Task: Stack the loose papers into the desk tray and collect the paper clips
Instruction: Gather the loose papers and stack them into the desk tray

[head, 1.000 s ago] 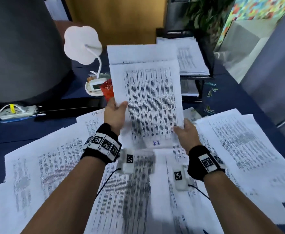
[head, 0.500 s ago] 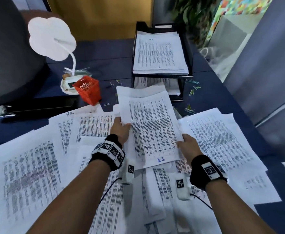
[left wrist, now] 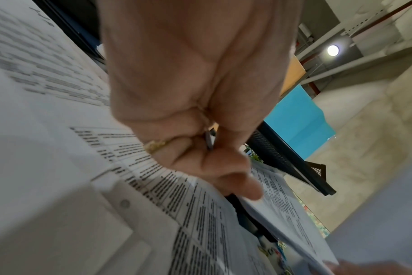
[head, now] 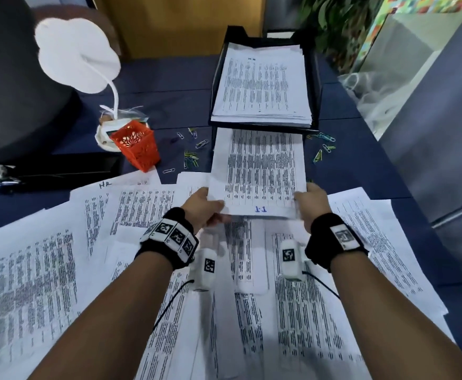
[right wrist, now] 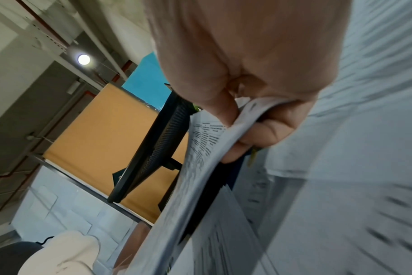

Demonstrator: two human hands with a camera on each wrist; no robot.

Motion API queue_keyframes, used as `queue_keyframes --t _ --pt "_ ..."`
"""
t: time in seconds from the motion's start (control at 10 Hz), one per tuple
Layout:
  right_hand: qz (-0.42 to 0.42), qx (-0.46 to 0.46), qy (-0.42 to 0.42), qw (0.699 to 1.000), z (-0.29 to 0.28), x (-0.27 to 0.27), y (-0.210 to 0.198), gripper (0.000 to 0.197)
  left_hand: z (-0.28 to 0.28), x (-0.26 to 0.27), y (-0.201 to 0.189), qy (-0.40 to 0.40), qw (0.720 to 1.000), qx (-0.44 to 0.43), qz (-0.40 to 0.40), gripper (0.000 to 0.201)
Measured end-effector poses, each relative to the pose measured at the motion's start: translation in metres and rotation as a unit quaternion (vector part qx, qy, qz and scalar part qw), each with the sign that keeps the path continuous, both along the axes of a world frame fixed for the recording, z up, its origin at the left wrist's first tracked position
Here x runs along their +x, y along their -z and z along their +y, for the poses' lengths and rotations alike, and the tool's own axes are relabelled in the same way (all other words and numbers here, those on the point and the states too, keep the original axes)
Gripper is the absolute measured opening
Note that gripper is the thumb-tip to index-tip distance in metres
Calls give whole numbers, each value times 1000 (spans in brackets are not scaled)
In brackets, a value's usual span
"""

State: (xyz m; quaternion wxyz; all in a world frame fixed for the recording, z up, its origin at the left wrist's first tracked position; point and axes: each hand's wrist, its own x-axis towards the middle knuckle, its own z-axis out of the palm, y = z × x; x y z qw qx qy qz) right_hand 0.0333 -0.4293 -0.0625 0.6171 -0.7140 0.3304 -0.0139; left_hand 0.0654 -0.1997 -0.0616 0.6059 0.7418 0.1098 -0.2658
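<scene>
You hold the sheaf of printed pages (head: 257, 171) by its near end, lifted just above the loose sheets (head: 46, 270) that cover the table (head: 169, 100). It lies nearly flat and points away from you. Its far end runs under the front lip of the black letter tray (head: 316, 78); how far in it reaches is hidden. The near margin carries a blue handwritten mark, between your two hands. Your left hand (head: 202, 207) pinches the near left corner, thumb on top and the other fingers curled beneath the paper. Your right hand (head: 312, 202) grips the near right corner the same way: the right wrist view shows the thumb pressing down on the pages and the fingers (right wrist: 270, 130) folded under them, so that the edge bends a little over them. The tray's upper tier holds a thick stack of printed paper (head: 262, 83), squared up and filling it almost wall to wall. Coloured paper clips (head: 191, 157) lie scattered on the dark blue cloth on both sides of the sheaf, near the tray's front. Further left stands an orange mesh pen cup (head: 136, 145), tilted in this wide view, just beside the base of a white desk lamp (head: 76, 56) with a cloud-shaped head.
</scene>
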Motion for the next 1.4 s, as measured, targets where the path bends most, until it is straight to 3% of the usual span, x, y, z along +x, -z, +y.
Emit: queue_keyframes --t 0.1,0.2,0.3,0.5,0.6,0.7,0.8,0.9,1.0,1.1,1.2,1.3,1.4 --pt "-9 -2 -16 1000 -5 14 -10 30 -8 15 -1 -28 999 9 -27 20" --pt "20 79 -87 993 -9 15 -18 31 -14 32 -4 -53 998 -11 -33 25" --pt "33 97 -112 988 -13 21 -12 33 -22 43 -12 -65 996 -41 -34 28" --pt "-32 169 19 985 -14 56 -6 30 -28 63 -8 -68 995 -43 -56 45" --pt "-50 199 62 977 -14 78 -3 36 -24 64 -2 25 989 90 -116 53" --pt "-70 232 111 964 -18 98 2 39 -16 65 7 173 927 313 -115 79" --pt "-74 251 126 957 -18 114 3 38 -16 62 13 278 833 463 -116 100" --pt "-58 225 142 962 -16 122 3 31 -19 60 15 290 825 470 -117 104" --pt "-58 280 193 939 -15 128 2 28 -17 62 17 291 825 472 -110 108" --pt "68 73 93 991 -12 125 -9 47 -16 62 17 299 823 471 -106 108" --pt "98 -200 -80 972 -13 120 -6 49 -16 62 18 299 821 473 -113 107" --pt "-41 147 119 981 -18 116 -4 38 -16 61 18 296 823 469 -120 105" --pt "-31 87 138 986 -11 97 -5 18 -13 60 17 267 856 424 -128 93"
